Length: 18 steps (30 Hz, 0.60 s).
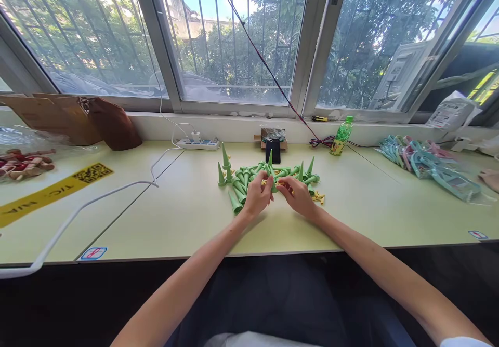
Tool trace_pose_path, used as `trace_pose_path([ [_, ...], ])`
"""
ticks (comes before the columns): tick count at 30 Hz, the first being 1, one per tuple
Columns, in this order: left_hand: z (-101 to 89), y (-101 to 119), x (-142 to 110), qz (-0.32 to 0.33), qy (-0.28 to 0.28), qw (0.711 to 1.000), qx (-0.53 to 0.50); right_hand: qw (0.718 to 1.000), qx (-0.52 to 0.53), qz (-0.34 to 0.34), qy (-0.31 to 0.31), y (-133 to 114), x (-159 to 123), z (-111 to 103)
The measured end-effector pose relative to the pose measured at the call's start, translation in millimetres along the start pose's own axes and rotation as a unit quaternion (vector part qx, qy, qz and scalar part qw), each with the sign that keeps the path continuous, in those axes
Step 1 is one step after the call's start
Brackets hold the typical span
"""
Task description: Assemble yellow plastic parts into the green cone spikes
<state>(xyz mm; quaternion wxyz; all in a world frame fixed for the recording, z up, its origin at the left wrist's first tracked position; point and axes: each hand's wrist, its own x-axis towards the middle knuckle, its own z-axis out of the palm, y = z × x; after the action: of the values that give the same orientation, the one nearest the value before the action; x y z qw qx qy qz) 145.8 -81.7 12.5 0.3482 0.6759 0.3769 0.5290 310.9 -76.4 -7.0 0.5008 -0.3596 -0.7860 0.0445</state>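
My left hand (258, 195) is closed around a green cone-shaped piece (274, 186) in front of the pile. Close beside it, my right hand (295, 194) pinches at the same spot, its fingertips against the cone's side. A bit of yellow shows between the fingers, perhaps a small yellow peg. Around both hands spreads a heap of green cones (240, 179), some standing point up, others lying on their sides. Small yellow pegs (318, 197) lie to the right of my right hand, and a few more show among the cones.
Behind the heap are a black phone (273, 151) and a small box. A green-capped bottle (342, 136) stands by the sill, with bagged pastel items (424, 162) farther right. At left are a power strip (198, 143), a white cable (117, 187) and a brown pouch (113, 123).
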Motion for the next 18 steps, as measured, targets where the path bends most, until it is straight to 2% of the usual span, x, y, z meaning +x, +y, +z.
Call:
trace_pose_path([
  [5,-2.1,4,-2,0.0,-0.021,1.0,0.014,1.0,0.001,0.021,-0.003,1,-1,1],
  [12,-1.7,-2,-4,0.084,-0.046,0.989,0.116,0.999,-0.012,0.039,-0.018,1,-1,0],
  [18,-0.8,-8,-4,0.115,-0.045,0.975,0.184,0.999,-0.023,0.032,-0.037,0,-2,-1],
])
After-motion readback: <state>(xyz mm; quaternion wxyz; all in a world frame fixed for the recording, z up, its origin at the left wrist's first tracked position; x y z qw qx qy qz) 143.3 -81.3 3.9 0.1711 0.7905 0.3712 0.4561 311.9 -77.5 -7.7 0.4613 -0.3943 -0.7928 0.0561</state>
